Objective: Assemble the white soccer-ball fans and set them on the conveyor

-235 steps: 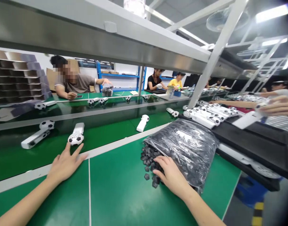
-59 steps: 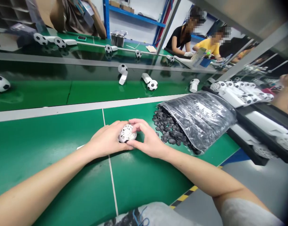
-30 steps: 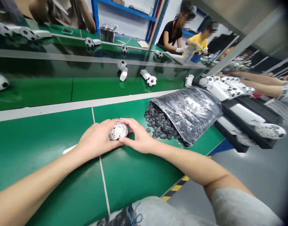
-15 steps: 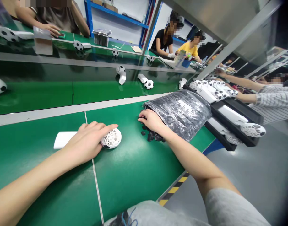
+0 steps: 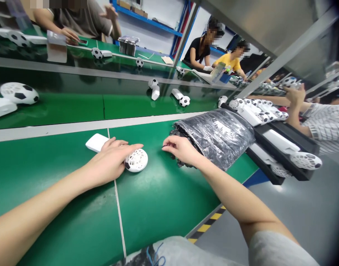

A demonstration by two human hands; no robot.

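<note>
Soccer-ball device, white with a lattice head, lies on the green table to the left of the plastic bag, well apart from it. The left hand covers its neck, so that only the head and the end of the white handle show; the fingers curl over it with the thumb along the head's rim, gripping it, though the underside of that hold is hidden. The right hand is at the bag's left end, over the black pieces, and masks most of them. Its thumb and forefinger are pinched together on a small dark bit (too tiny to make out its shape). Beyond the bag and far to its left, a white handle on the belt is cut off by the edge of the view. To the bag's right, past the black trays, a co-worker's hand holds up something ball-patterned, blurred. Half a second ago the device's handle lay nearly sideways; now it slants toward the belt. The right hand has drawn slightly away from the bag, and the co-worker's hand has come up. A second ago both hands were on the lattice head; now just the left one is.
</note>
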